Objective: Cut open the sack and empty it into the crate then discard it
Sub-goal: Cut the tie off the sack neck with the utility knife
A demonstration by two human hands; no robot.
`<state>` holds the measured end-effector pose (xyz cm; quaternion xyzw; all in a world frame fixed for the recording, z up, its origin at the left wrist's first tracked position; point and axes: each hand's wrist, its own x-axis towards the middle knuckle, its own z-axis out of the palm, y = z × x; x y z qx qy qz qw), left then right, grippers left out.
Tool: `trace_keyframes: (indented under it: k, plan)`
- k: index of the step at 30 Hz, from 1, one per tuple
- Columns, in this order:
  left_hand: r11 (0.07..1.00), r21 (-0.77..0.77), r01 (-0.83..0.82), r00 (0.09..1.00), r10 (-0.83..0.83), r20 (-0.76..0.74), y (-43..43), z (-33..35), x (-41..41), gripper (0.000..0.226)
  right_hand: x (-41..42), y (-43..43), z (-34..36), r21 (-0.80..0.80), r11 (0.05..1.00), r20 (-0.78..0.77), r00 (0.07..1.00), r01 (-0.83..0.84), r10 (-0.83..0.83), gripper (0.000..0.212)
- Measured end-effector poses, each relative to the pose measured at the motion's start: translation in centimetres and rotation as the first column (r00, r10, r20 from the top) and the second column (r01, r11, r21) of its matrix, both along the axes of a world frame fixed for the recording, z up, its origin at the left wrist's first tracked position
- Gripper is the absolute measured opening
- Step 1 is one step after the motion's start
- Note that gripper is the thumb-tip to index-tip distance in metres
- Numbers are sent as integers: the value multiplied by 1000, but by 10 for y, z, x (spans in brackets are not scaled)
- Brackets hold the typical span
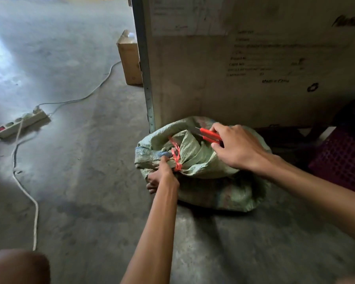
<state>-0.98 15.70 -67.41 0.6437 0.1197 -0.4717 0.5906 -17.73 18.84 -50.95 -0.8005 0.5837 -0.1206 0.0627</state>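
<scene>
Sack: pale-green woven plastic, beneath your hands.
Left hand: grips its tied neck.
Right hand: holds red plastic cutter, probably blade-out.

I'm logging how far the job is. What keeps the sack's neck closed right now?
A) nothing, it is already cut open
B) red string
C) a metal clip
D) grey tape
B: red string is wound round the bunched neck of the sack, which the left hand grips beside the tie; the right hand holds a cutter nearby.
</scene>
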Motion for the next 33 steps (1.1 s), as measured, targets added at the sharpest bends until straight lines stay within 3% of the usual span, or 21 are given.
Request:
trace_keyframes:
  k: [6, 7, 9, 11, 14, 17, 20, 23, 26, 27, 28, 29, 31, 33]
  plan:
    - [936, -331, -122, 991, 135, 16, 31, 60, -1, 36, -14, 12, 27, -72, 997, 127, 992, 25, -16, 17]
    - [921, -361, -142, 989, 147, -16, 31, 68, 1, 33, -17, 15, 31, -75, 997, 151, 988, 26, -15, 17]
    - [878, -441, -185, 981, 142, -129, 28, 83, 6, 46, -25, 21, 38, -85, 996, 216, 976, 40, -20, 18]
    - [829, -547, -119, 978, 4, -207, 27, 99, 8, 62, -32, 26, 43, -92, 994, 289, 957, 56, -27, 17]
    - [667, -745, 17, 919, -304, -251, 31, 116, -1, 59, -40, 32, 50, -103, 992, 347, 937, 74, -34, 17]
    - [401, -896, 191, 821, -565, -78, 33, 121, -12, 67, -48, 34, 58, -136, 984, 412, 910, 118, -52, 17]
    - [241, -808, 537, 741, -593, 316, 32, 119, -20, 76, -57, 33, 66, -136, 974, 513, 854, 184, -89, 21]
    - [150, -542, 826, 531, -526, 664, 26, 127, -27, 85, -68, 32, 67, -126, 961, 590, 797, 247, -128, 20]
    - [315, -43, 948, 133, -268, 954, 13, 134, -35, 68, -81, 31, 60, -74, 952, 657, 733, 297, -177, 15]
    - [331, 15, 944, 52, -194, 980, 12, 138, -38, 65, -84, 32, 58, -54, 951, 662, 724, 303, -193, 14]
    - [323, -2, 947, 56, -157, 986, 9, 138, -42, 63, -88, 32, 56, -44, 949, 665, 718, 313, -206, 12]
    - [290, -88, 953, 142, -170, 975, 8, 140, -47, 60, -92, 33, 55, -39, 944, 671, 709, 327, -217, 11]
    - [267, -360, 894, 433, -307, 847, 6, 143, -57, 51, -101, 34, 55, -45, 930, 689, 685, 365, -236, 9]
    - [332, -554, 763, 646, -413, 643, 4, 147, -65, 39, -109, 35, 54, -82, 915, 708, 669, 395, -225, 10]
